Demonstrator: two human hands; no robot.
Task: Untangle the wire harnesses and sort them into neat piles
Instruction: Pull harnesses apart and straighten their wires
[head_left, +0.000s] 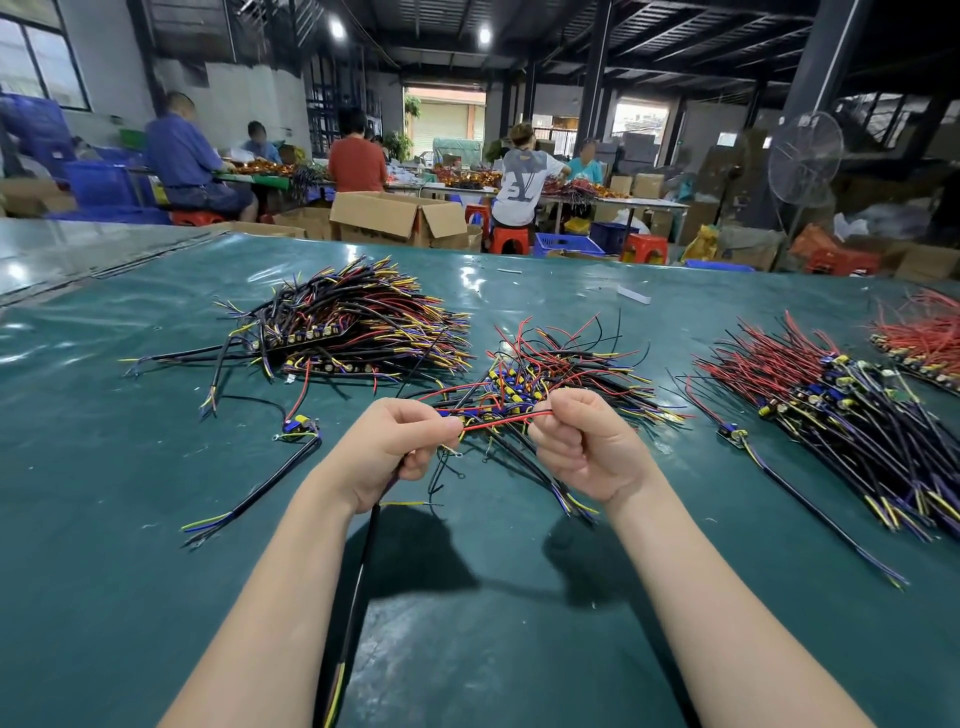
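both hands are raised over the green table (119, 597), just on the near side of the tangled heap (556, 374) of red, black, yellow and blue wires at its middle. the left hand (397, 447) is clenched round a black cable (358, 582), which hangs from the fist towards the camera, and its thumb and fingertips pinch one end of a red wire (498, 419). the right hand (584, 441) is curled too and pinches the other end, so the red wire runs almost straight between the two hands, right in front of the tangled heap. whether it is free of the heap i cannot tell.

left of the tangled heap and a little further back lies a big pile (358, 325) of mostly black wires with rows of small parts. near-left of the heap a single harness (260, 483) lies alone. right of the heap is a long pile (841, 415) of red and black wires, all lined up the same way, and furthest right of the heap a red pile (919, 338). far behind the heap, people sit at other tables among cardboard boxes (395, 215), and a fan (805, 158) stands back to the right.
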